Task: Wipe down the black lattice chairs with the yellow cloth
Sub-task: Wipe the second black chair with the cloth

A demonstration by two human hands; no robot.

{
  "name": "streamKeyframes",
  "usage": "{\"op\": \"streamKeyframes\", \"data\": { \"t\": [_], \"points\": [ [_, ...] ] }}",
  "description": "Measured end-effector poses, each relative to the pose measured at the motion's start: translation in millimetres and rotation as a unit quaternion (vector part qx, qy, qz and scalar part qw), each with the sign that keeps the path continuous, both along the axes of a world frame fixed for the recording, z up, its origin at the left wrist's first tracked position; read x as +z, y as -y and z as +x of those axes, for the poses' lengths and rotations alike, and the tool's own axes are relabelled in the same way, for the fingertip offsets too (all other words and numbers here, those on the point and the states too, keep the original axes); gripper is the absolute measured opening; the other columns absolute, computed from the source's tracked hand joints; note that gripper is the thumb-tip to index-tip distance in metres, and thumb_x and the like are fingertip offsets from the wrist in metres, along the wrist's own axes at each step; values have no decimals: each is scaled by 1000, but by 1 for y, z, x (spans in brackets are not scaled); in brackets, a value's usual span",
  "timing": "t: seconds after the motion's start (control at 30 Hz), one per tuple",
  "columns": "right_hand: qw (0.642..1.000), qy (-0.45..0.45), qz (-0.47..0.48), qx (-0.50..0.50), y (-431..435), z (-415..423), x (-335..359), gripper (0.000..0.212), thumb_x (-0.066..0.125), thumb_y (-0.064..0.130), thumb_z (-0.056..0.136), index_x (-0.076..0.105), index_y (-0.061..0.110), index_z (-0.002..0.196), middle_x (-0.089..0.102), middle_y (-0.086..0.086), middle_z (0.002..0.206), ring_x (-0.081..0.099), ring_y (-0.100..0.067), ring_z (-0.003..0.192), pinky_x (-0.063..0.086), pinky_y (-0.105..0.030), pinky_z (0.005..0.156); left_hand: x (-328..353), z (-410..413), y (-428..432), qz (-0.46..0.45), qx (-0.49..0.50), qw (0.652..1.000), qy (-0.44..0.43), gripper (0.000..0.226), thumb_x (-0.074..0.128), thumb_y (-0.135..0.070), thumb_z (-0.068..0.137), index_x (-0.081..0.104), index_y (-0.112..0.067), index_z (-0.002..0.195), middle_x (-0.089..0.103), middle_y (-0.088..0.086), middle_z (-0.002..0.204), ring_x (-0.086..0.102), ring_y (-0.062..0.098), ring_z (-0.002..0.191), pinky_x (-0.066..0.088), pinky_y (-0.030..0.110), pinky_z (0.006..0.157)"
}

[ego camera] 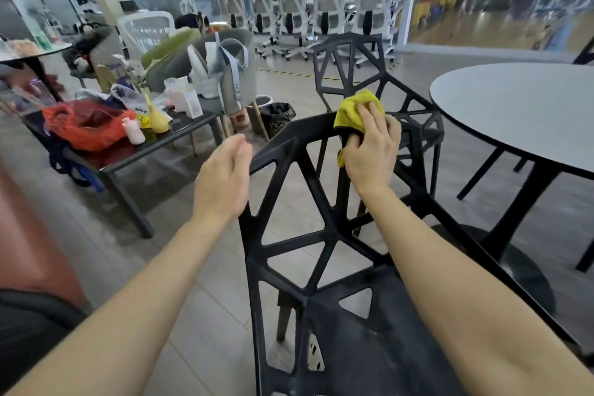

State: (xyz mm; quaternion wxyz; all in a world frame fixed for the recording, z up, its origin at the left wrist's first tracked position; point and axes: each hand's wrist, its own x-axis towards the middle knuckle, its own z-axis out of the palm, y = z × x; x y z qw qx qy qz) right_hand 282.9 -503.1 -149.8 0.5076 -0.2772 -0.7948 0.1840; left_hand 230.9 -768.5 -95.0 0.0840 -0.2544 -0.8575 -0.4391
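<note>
A black lattice chair (308, 190) stands right in front of me, its backrest rising toward the middle of the view. My right hand (373, 151) presses the yellow cloth (353, 111) onto the backrest's top rail, fingers wrapped over cloth and rail. My left hand (225, 177) hovers beside the backrest's left edge, fingers loosely curled, holding nothing. A second black lattice chair (350, 74) stands behind the first, facing the round table.
A round grey table (520, 106) on a black pedestal sits at the right. At the left, a low dark table (135, 157) carries bags, bottles and an orange bag (90, 125). White office chairs (324, 10) line the back wall. Tiled floor lies between.
</note>
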Motion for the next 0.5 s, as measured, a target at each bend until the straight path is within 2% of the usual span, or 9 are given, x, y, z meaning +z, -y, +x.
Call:
{"op": "streamKeyframes", "data": {
  "t": [0.07, 0.13, 0.23, 0.3, 0.37, 0.4, 0.43, 0.47, 0.5],
  "points": [
    [998, -29, -55, 27, -1, -6, -5, 66, 48, 0, 95, 47, 24, 157, 35, 6, 170, 18, -21, 161, 29, -51, 128, 32, -10, -32, -142, -39, 989, -17, 52, 28, -37, 115, 59, -14, 149, 59, 11, 156, 52, 33, 144, 39, 44, 118],
    [992, -69, -95, 48, 24, -21, -9, 74, 47, -10, 91, 48, 21, 158, 32, 3, 172, 11, -19, 163, 23, -50, 130, 38, -13, -55, -274, -55, 960, -28, 44, 32, -26, 114, 59, -9, 145, 59, 21, 153, 55, 44, 138, 45, 49, 114],
    [978, -25, 1, 205, 78, -42, -17, 81, 46, -16, 80, 54, 15, 154, 35, -4, 170, 10, -24, 164, 9, -49, 133, 23, -19, -59, -314, -24, 947, -55, 53, 38, -32, 100, 59, -15, 145, 64, 25, 142, 58, 47, 129, 48, 48, 102],
    [957, 36, 88, 273, 66, -36, -21, 86, 48, -20, 77, 52, 16, 156, 35, -2, 170, 10, -22, 164, 8, -47, 133, 16, -19, -58, -306, -11, 950, -68, 59, 44, -28, 97, 56, -20, 154, 63, 25, 144, 57, 47, 132, 48, 48, 104],
    [956, 77, 143, 246, 14, -17, -19, 87, 54, -19, 79, 51, 22, 157, 33, 4, 171, 11, -19, 164, 15, -43, 133, 15, -18, -58, -301, -13, 951, -70, 64, 48, -21, 101, 46, -24, 165, 58, 23, 154, 52, 46, 140, 46, 49, 111],
    [970, 78, 120, 199, -15, -5, -18, 87, 57, -17, 82, 49, 25, 158, 30, 8, 172, 11, -17, 164, 17, -36, 131, 15, -17, -59, -292, -13, 953, -74, 65, 48, -21, 102, 43, -25, 166, 57, 22, 156, 51, 46, 142, 46, 50, 113],
    [987, 59, 53, 141, -34, 5, -15, 87, 58, -16, 84, 47, 28, 158, 28, 11, 173, 9, -16, 163, 19, -31, 129, 15, -16, -60, -287, -8, 955, -79, 65, 48, -22, 102, 43, -25, 166, 58, 22, 154, 53, 46, 140, 47, 50, 112],
    [996, 36, -11, 83, -37, 8, -12, 89, 55, -17, 83, 46, 28, 159, 26, 11, 173, 8, -17, 164, 20, -31, 128, 14, -14, -61, -287, -3, 954, -84, 64, 49, -24, 102, 45, -23, 165, 62, 23, 150, 56, 47, 136, 50, 51, 109],
    [998, 18, -42, 48, -24, 0, -10, 91, 52, -19, 79, 47, 26, 158, 27, 7, 173, 7, -19, 164, 19, -39, 131, 14, -12, -63, -295, 5, 951, -93, 62, 50, -25, 101, 48, -20, 162, 65, 23, 144, 60, 47, 131, 52, 50, 104]
  ]
}}
